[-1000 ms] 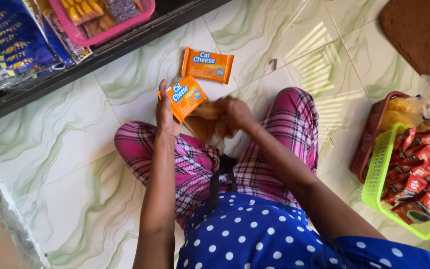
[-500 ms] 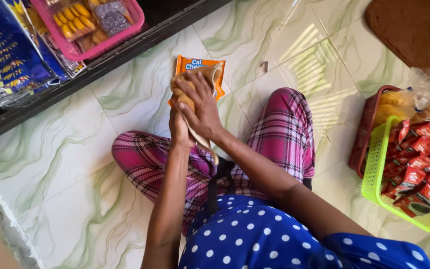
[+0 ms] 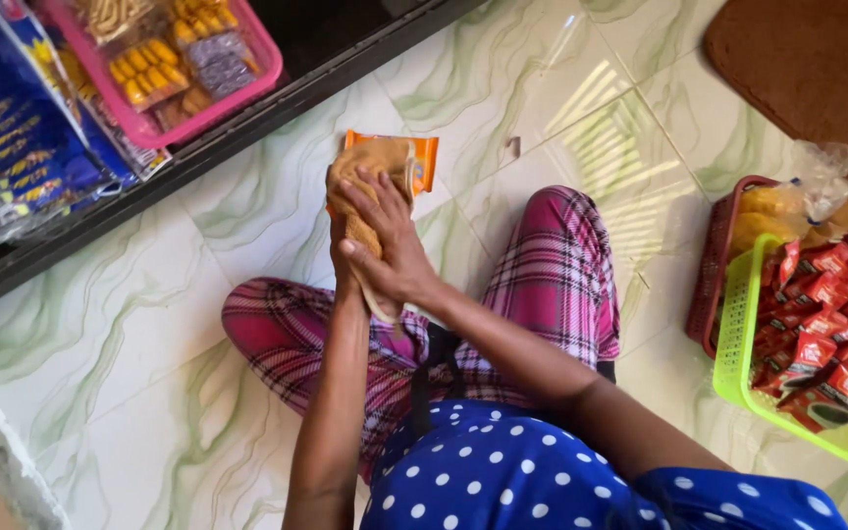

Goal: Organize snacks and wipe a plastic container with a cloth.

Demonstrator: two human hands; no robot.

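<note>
From my remote station, far left: blue snack packets [image 3: 7,137] stand on a dark shelf [image 3: 247,108], beside a pink basket [image 3: 247,59] of small wrapped snacks. Below lies pale green-veined tile floor [image 3: 130,324].

Centre: the person sits cross-legged in pink plaid trousers [image 3: 552,275] and a blue polka-dot top [image 3: 503,471]. The left hand [image 3: 345,231] is closed around a yellowish cloth [image 3: 370,177], though I see little of it behind the other hand. The right hand [image 3: 390,245] lies over the cloth with fingers partly spread and pressed flat against it, gripping from the front. An orange biscuit packet [image 3: 424,157] sits just behind the cloth, only its upper right edge showing; I cannot tell whether it is held in the cloth or lies on the floor.

Right: a red basket [image 3: 714,265] holds clear bags of yellow snacks [image 3: 787,206], touching a lime green basket [image 3: 738,344] full of red sachets [image 3: 817,314]. A brown mat [image 3: 817,69] occupies the upper corner.
</note>
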